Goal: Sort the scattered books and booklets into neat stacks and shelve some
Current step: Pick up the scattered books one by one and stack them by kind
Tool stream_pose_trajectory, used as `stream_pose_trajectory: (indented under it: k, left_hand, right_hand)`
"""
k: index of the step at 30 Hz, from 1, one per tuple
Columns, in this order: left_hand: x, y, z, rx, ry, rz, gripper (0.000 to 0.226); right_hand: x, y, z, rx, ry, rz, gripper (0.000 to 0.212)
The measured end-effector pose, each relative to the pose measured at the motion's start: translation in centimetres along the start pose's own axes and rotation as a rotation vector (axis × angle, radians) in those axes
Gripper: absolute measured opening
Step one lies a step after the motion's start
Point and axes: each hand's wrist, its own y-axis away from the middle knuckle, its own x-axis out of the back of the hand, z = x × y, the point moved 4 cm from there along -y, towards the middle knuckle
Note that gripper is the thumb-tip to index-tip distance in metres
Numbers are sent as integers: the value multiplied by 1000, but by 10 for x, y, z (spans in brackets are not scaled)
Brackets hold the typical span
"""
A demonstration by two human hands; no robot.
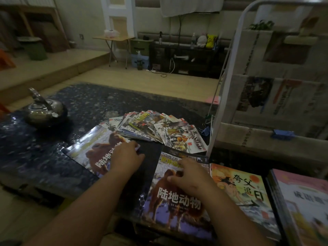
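Nearest, at the lower centre of the frame, lay a glossy camel-cover book (177,206) with large white characters, flat on the dark blue speckled table (85,103). The right hand (190,176) rested on its upper half, palm down. Its fingers were loosely spread on the cover and its thumb pointed left, gripping nothing.

To the left, across a strip of bare table, a second camel-cover book (88,153) lay turned at an angle. The left hand (126,157) lay over its right side with fingers bent round the upper right corner. It seemed to pinch that corner, though the fingertips were hidden.

Just beyond both books, at the centre of the frame, a fanned pile of thin illustrated booklets (159,128) spread over the table. At the lower right, an orange-and-yellow picture-booklet stack (245,192) lay just beside the near book. A pink-covered stack (305,206) sat at the right edge.

A silvery metal kettle (44,110) stood on the table at the middle left. A white metal shelf rack (230,68) rose at the right, its shelves lined with newspaper, with a blue binder clip (283,134) on one edge.
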Motion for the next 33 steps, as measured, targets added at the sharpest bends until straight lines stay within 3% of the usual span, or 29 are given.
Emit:
stream_pose_trajectory:
  k: [8,15,18,25,30,33]
  left_hand:
    - [-4,-8,-45,115,-214,15,86]
    - [-10,-2,-27,25,-226,-83,44]
    - [-12,-2,-24,61,-156,-55,49]
    - [19,-9,-15,78,-305,116,45]
    - [35,-6,11,40,-57,204,49]
    - [28,-2,23,-107,-33,221,50]
  right_hand:
    - [2,0,-8,33,-35,42,70]
    - [1,0,-10,29,-57,52,72]
    - [0,0,-9,34,-48,51,72]
    - [5,-2,-8,6,-113,106,65]
    - [8,-4,-6,-4,-248,170,58]
    - [11,-4,1,-31,-390,193,50]
